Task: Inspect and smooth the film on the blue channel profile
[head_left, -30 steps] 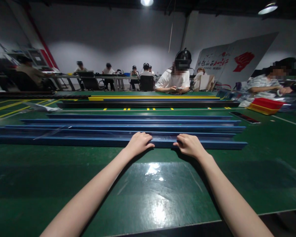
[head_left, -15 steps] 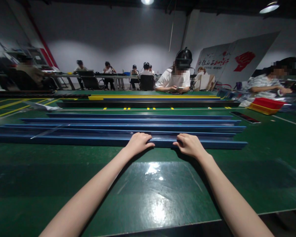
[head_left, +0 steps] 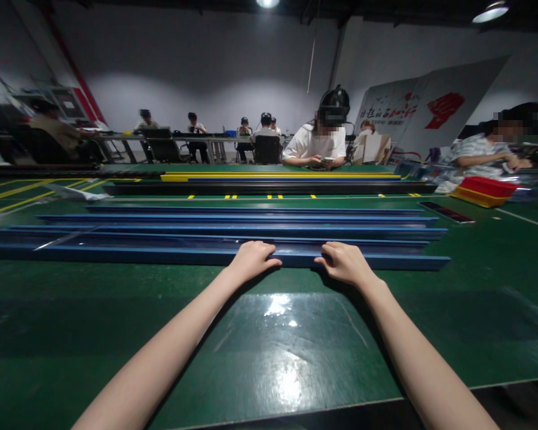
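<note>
Side by side on the green table (head_left: pixel 278 346) lie several long blue channel strips (head_left: pixel 197 218), running left to right. My left hand (head_left: pixel 252 259) is closed over the near wall of the closest blue channel strip (head_left: pixel 298 261), thumb on the outer face and fingers inside. A short way to the right, my right hand (head_left: pixel 342 260) grips the same wall in the same manner. The fingertips of both hands are hidden behind that wall. A shiny, clear band (head_left: pixel 67 237) crosses the near channels at the left.
Behind the blue strips lie black strips (head_left: pixel 269 188) and yellow strips (head_left: pixel 278 175). At the right are a phone (head_left: pixel 446 212) and red and yellow bins (head_left: pixel 484 192). Across the table a person (head_left: pixel 316 143) holds a phone; another person (head_left: pixel 484 152) sits at the right.
The shiny, clear band at the left has shifted a little further left. Both my hands keep their place on the near blue channel strip.
</note>
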